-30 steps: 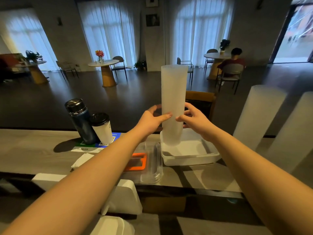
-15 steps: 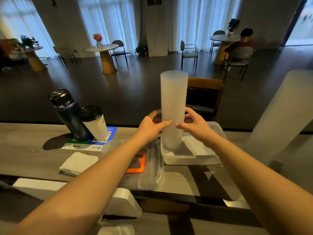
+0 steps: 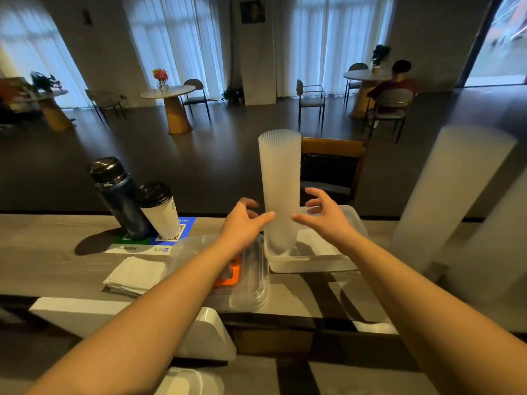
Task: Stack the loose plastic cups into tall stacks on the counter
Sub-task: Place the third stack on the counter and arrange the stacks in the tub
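A tall stack of translucent ribbed plastic cups (image 3: pixel 281 181) stands upright with its foot inside a white plastic tub (image 3: pixel 313 262) on the grey counter (image 3: pixel 42 252). My left hand (image 3: pixel 243 225) is at the stack's left side, thumb tip touching it, fingers loose behind. My right hand (image 3: pixel 323 219) hovers at its right side with fingers spread, just apart from the cups. Two more tall cup stacks, one nearer the middle (image 3: pixel 453 195) and one at the frame edge (image 3: pixel 499 246), lean blurred at the right.
Left of the tub lie a clear lid (image 3: pixel 251 286) over something orange, folded napkins (image 3: pixel 137 276), a dark flask (image 3: pixel 119 195) and a lidded paper cup (image 3: pixel 159 213). A white device (image 3: pixel 199 332) sits at the near edge. A wooden chair (image 3: pixel 332 163) stands behind the counter.
The stack came down a little and now stands in the tub. Both hands, which gripped it before, have loosened; the right hand's fingers have spread off it.
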Motion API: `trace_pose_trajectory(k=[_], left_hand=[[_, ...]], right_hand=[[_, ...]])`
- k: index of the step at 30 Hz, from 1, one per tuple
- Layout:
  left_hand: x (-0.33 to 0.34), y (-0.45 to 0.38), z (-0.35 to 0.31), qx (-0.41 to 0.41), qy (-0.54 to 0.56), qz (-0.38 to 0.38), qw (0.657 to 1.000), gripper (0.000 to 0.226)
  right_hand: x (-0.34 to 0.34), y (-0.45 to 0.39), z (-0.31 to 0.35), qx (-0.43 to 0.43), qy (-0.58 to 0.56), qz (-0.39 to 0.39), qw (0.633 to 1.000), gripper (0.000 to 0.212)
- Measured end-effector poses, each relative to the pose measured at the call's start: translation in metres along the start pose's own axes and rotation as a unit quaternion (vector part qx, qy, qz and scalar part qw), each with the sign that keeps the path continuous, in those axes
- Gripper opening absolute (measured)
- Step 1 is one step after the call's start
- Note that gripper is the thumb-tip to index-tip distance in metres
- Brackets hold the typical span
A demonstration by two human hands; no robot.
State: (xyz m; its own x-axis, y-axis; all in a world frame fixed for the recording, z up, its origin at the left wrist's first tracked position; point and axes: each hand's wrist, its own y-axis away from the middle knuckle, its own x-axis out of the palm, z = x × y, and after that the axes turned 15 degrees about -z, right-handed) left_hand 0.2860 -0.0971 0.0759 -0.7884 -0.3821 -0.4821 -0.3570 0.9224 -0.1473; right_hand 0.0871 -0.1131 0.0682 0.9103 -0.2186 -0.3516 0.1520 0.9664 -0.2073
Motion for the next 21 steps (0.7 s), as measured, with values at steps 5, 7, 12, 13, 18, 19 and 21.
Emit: trace_pose_trajectory(k=[5, 7, 12, 13, 18, 19, 21], left_hand=[[-0.012, 0.034, -0.016, 0.038, 0.023, 0.005, 0.999, 0.028], [-0.011, 0.047, -0.025, 0.044, 0.041, 0.021, 0.998, 0.025], [0.007, 0.084, -0.051, 0.037, 0.07, 0.12, 0.99, 0.022], [0.013, 0.091, -0.056, 0.042, 0.073, 0.138, 0.987, 0.025], [0.048, 0.122, -0.081, 0.066, 0.092, 0.186, 0.976, 0.042], [0.056, 0.126, -0.086, 0.068, 0.097, 0.195, 0.974, 0.044], [0.069, 0.133, -0.095, 0.075, 0.1, 0.212, 0.969, 0.048]], right_hand=[[-0.027, 0.029, 0.008, -0.01, -0.006, -0.043, 0.999, 0.072], [-0.039, 0.042, 0.012, -0.017, -0.009, -0.052, 0.998, 0.071], [-0.071, 0.075, 0.014, -0.042, -0.011, -0.07, 0.997, 0.067], [-0.079, 0.081, 0.012, -0.043, -0.011, -0.08, 0.996, 0.067], [-0.125, 0.106, -0.003, -0.014, -0.025, -0.144, 0.989, 0.07], [-0.134, 0.111, -0.008, -0.004, -0.031, -0.154, 0.988, 0.071], [-0.152, 0.119, -0.018, 0.013, -0.038, -0.168, 0.985, 0.07]])
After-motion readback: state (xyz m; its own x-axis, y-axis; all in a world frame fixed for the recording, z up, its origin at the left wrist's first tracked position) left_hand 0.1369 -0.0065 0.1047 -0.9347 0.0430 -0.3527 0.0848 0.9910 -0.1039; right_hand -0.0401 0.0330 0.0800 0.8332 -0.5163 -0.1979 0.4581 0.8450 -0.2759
